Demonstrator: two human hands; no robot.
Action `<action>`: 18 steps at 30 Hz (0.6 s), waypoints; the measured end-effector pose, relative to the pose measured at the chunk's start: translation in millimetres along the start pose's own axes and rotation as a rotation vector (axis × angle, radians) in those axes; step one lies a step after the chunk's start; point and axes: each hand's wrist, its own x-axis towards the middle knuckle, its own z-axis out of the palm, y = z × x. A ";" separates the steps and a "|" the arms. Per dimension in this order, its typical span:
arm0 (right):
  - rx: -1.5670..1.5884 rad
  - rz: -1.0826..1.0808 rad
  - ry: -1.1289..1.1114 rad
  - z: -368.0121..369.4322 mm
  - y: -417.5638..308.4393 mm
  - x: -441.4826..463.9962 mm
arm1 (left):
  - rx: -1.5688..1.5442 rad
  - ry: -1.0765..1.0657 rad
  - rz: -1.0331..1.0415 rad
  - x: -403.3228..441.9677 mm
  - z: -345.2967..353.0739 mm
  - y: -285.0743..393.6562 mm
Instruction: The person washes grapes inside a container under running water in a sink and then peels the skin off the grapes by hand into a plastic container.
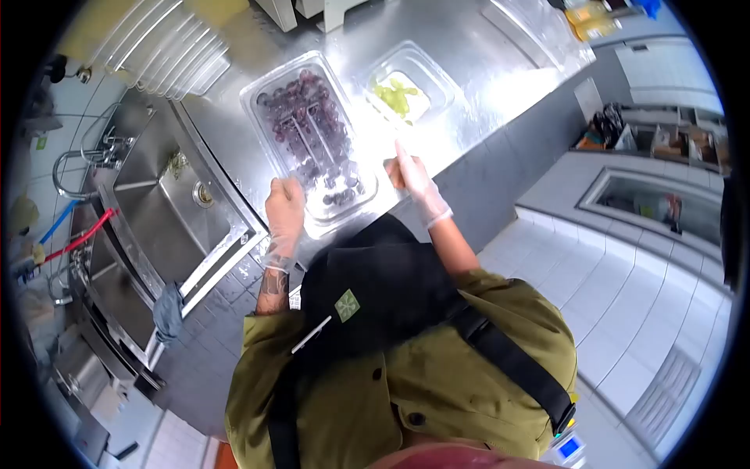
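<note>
A clear rectangular container (pixel 308 141) of dark, round, grape-like fruit lies on the steel counter in front of me. Two long ridges show across its top, perhaps part of a clear lid. My left hand (pixel 284 209), in a see-through glove, is closed at the container's near left edge. Beyond the container's right side is my right hand (pixel 412 178), also gloved, with one digit stretched forward and the other fingers curled; glare hides what they may hold. Farther right, a smaller clear container (pixel 426 66) has pale green pieces (pixel 396 98) in it.
Left of the steel counter (pixel 223 117) is a sink (pixel 168 211) with taps and a grey cloth (pixel 167 313) over its edge. A rack of clear panels (pixel 168 51) stands at the back left. The counter's front edge runs to the right, above white floor tiles (pixel 562 289).
</note>
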 end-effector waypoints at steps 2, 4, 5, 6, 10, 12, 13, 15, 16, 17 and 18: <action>0.089 -0.015 -0.022 -21.3 -12.9 6.4 | 0.217 0.037 -0.018 -2.2 -2.0 18.1; 0.116 -0.082 -0.027 -27.6 -29.5 1.4 | 0.403 0.068 -0.057 -10.1 -5.7 33.2; 0.093 -0.066 0.007 -30.6 -36.9 5.1 | 0.494 0.080 -0.069 -14.4 -7.7 41.8; 0.157 -0.043 -0.008 -33.7 -38.0 11.2 | 0.531 0.116 -0.072 -19.0 -11.5 52.8; 0.549 0.087 -0.092 -43.1 -39.7 22.0 | 0.324 0.320 -0.075 -26.5 -32.3 56.1; 0.669 0.079 -0.070 -40.4 -40.8 21.5 | -0.200 0.278 -0.146 -33.8 -66.7 65.3; 0.661 0.053 -0.042 -39.9 -42.5 21.8 | -0.463 0.251 -0.174 -36.1 -86.9 71.4; 0.651 0.002 0.018 -42.6 -45.6 23.8 | -0.366 0.137 -0.119 -36.5 -131.5 58.2; 0.574 -0.011 -0.008 -51.8 -43.2 33.8 | -0.405 0.063 -0.112 -33.0 -153.0 43.7; 0.557 -0.024 0.031 -52.8 -45.4 38.2 | -0.443 -0.010 -0.099 -27.1 -170.1 33.1; 0.541 -0.035 0.073 -52.7 -46.1 39.9 | -0.396 -0.050 -0.064 -21.9 -179.0 32.0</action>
